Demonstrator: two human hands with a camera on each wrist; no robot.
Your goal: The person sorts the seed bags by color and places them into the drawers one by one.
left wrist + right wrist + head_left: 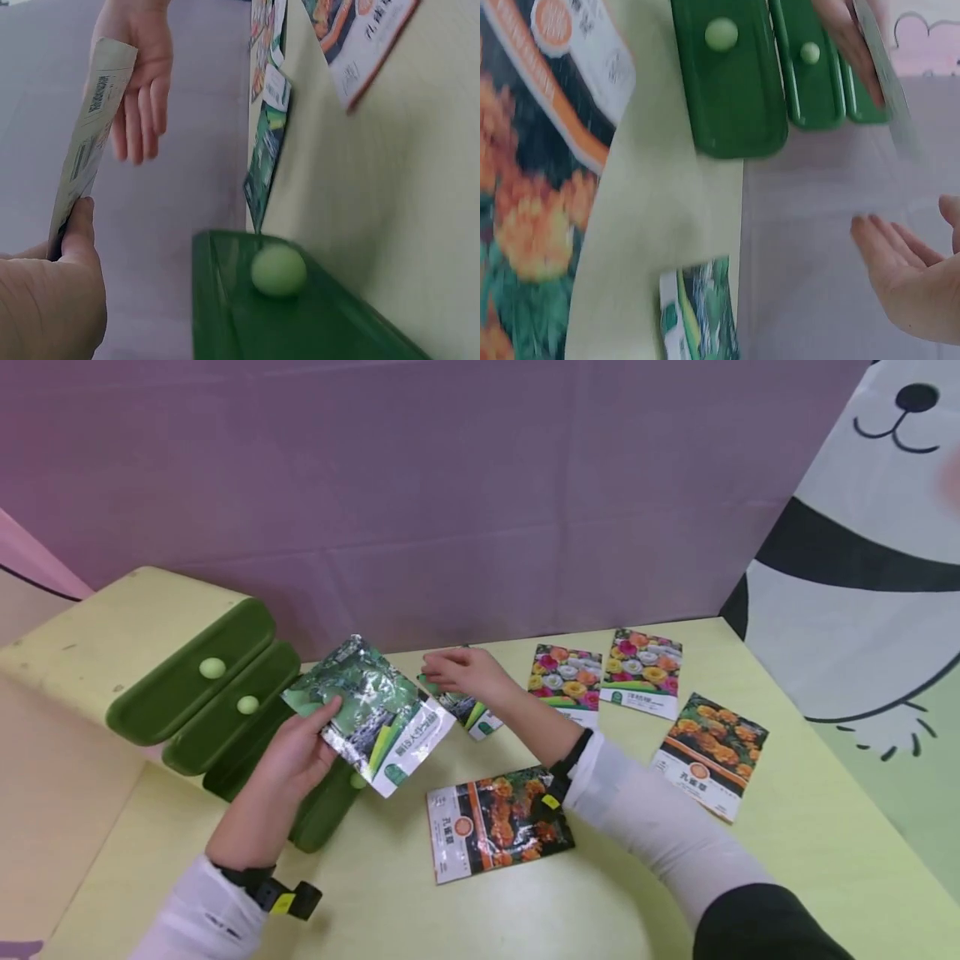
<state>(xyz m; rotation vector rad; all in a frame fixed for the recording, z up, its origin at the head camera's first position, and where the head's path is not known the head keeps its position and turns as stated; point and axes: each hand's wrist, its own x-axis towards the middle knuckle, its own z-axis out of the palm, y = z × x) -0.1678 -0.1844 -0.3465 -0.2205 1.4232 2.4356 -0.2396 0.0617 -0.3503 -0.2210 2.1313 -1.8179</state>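
My left hand (296,756) pinches a green seed packet (378,706) between thumb and fingers, holding it tilted above the table in front of the drawer box. In the left wrist view the packet (90,127) appears nearly edge-on. My right hand (472,675) hovers to the right of that packet, apart from it, its fingers extended and holding nothing. Below the right hand, partly hidden by it, another green seed packet (480,724) lies on the table. The right wrist view also shows the right hand (911,277) empty.
A cream box with green drawers (191,672) stands at the left; its lowest drawer (326,814) is pulled out. Two rose-flower packets (562,681) lie at the back right. An orange-flower packet (712,756) lies right, another (498,822) nearer the front. A purple cloth wall (450,502) rises behind.
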